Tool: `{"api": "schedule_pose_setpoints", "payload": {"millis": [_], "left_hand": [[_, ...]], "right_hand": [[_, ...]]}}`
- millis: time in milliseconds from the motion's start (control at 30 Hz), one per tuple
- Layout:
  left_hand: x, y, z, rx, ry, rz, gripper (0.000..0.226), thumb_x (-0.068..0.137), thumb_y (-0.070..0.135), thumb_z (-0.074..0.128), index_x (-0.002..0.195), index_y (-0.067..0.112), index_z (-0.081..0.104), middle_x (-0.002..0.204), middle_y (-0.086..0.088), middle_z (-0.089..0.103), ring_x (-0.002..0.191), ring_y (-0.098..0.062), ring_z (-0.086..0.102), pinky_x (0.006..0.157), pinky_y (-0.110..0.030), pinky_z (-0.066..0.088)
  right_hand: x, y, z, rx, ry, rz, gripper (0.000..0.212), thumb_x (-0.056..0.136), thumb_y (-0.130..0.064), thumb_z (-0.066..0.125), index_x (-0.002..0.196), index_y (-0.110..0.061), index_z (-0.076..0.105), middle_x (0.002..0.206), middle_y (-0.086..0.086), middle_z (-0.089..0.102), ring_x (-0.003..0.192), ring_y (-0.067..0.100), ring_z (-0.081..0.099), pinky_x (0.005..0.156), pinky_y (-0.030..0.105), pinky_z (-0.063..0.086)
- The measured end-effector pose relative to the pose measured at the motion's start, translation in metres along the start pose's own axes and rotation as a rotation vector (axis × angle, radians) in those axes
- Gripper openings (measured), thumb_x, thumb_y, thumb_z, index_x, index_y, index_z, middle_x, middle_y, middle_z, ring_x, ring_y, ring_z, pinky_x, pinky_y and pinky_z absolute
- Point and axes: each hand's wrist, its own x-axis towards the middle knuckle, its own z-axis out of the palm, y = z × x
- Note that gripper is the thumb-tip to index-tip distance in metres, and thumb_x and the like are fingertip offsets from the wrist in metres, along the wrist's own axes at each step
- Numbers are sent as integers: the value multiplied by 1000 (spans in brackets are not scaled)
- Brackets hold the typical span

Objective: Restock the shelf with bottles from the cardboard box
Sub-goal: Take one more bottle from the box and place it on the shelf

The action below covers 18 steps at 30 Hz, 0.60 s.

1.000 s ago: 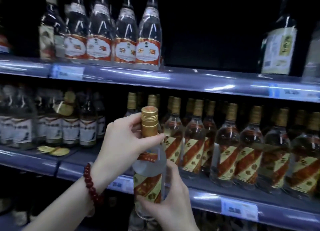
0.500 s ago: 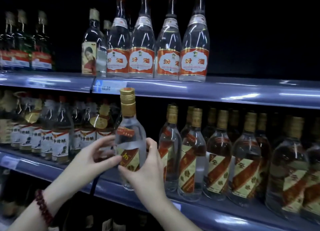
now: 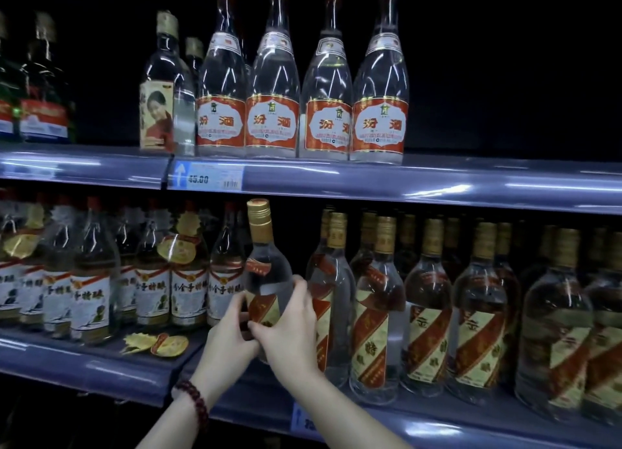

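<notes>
A clear bottle [image 3: 267, 267] with a gold cap and a red-and-cream diagonal label stands upright at the left end of a row of matching bottles [image 3: 377, 314] on the middle shelf [image 3: 387, 425]. My left hand [image 3: 230, 334] grips its lower body from the left. From the right, my right hand [image 3: 289, 327] wraps around the label. The bottle's base is hidden behind my hands. The cardboard box is out of view.
Left of the held bottle stands a group of white-labelled bottles [image 3: 188, 280], with loose gold tags [image 3: 158, 344] lying on the shelf. The upper shelf [image 3: 370, 176] carries tall clear bottles with red labels [image 3: 272, 119] and a price tag [image 3: 205, 176]. Its right part is dark.
Both hands have carried the bottle away from me and lower, in beside the matching row on the middle shelf. My left hand went from the neck to the lower body.
</notes>
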Motion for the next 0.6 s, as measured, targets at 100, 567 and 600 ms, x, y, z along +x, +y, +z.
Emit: {"api": "schedule_pose_setpoints", "payload": {"millis": [100, 567, 600], "left_hand": [[-3, -1, 1, 12, 0, -15, 64, 77, 6, 67, 132, 29, 44, 104, 2, 69, 95, -12, 67, 69, -20, 54], [-13, 15, 16, 100, 144, -29, 50, 80, 13, 65, 126, 22, 47, 85, 3, 63, 77, -18, 61, 63, -28, 49], [-14, 16, 17, 109, 149, -42, 51, 81, 14, 65, 128, 21, 45, 90, -1, 65, 81, -21, 62, 67, -31, 50]], "right_hand": [[2, 4, 7, 15, 5, 48, 92, 74, -20, 80, 146, -22, 22, 142, -3, 41, 127, 15, 48, 102, 26, 45], [16, 0, 14, 80, -15, 310, 101, 75, -10, 74, 151, -11, 8, 136, 11, 50, 128, 26, 49, 108, 39, 42], [14, -2, 14, 78, -19, 317, 98, 75, -13, 75, 150, -9, 11, 136, 12, 50, 127, 27, 49, 107, 39, 42]]}}
